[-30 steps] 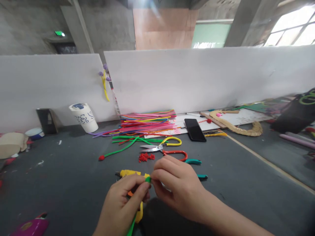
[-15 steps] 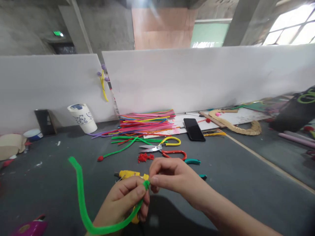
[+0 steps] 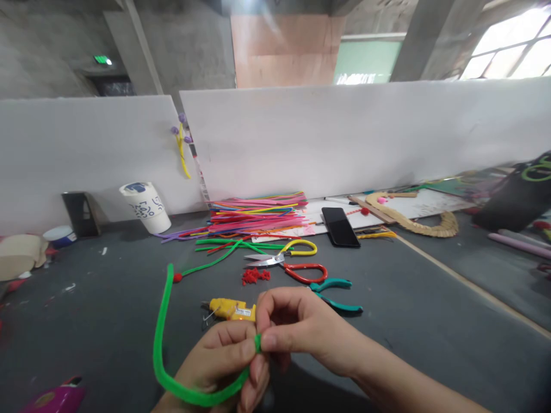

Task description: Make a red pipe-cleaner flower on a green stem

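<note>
A bright green pipe cleaner curves in a long U from my fingers out to the left, its free end pointing up. My left hand pinches it close to its small coiled end. Thumb and fingertips of my right hand press on that same coil from the right, so both hands touch at the green tip. Just behind them lies a yellow glue gun, partly covered by my hands. Teal-handled pliers rest beyond my right wrist.
Scissors with yellow and red handles lie beyond a red fuzzy pile. Farther back are bundled pipe cleaners, a black phone and a white cup. A magenta tool sits at lower left.
Both hands have moved slightly down, and the right fingers now close over the green coil. The pipe cleaner's free end has swung right. More of the glue gun and pliers shows.
</note>
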Available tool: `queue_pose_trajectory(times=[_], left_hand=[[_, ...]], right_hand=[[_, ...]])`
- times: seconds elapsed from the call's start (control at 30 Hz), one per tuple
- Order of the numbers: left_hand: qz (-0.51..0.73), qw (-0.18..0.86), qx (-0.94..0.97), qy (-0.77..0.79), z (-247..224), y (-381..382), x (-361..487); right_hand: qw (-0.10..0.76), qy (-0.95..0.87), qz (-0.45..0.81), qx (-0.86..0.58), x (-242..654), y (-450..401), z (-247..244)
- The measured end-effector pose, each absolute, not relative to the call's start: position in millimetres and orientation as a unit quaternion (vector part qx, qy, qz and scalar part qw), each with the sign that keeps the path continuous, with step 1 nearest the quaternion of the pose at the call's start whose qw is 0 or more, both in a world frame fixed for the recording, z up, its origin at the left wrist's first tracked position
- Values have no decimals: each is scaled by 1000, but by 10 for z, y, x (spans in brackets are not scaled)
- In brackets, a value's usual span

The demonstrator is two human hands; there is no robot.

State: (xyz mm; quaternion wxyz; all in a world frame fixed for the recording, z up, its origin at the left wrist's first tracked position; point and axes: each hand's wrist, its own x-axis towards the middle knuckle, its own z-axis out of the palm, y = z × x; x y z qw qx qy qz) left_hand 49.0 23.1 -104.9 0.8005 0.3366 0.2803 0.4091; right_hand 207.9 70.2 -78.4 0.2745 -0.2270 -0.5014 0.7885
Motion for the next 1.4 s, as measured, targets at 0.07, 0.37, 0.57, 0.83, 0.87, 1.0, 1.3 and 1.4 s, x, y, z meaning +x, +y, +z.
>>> queue_pose_trajectory(times=[0.07,0.37,0.57,0.83,0.87,1.0,1.3,1.4], left_hand=[[409,810,335,253,-1073,233,512],[414,827,330,189,-1030,247,493],[419,834,328,146,-1121,276,531],[393,841,322,189,-1113,248,515],[390,840,322,197,-1111,237,514],[395,832,317,226,-1088,203,515],[392,811,324,290,-999,218,447],[394,809,322,294,-987,223,458]], right_hand=[[280,-517,777,-226,2077,658,-782],[320,-503,776,-204,2082,698,-827],[304,-505,774,-230,2097,734,-764],[291,-518,774,-220,2149,716,-783],[287,-512,784,-201,2158,719,-793],[279,-496,805,-167,2193,729,-806],[287,-473,809,-198,2157,743,-808],[296,-489,795,-204,2143,737,-822]])
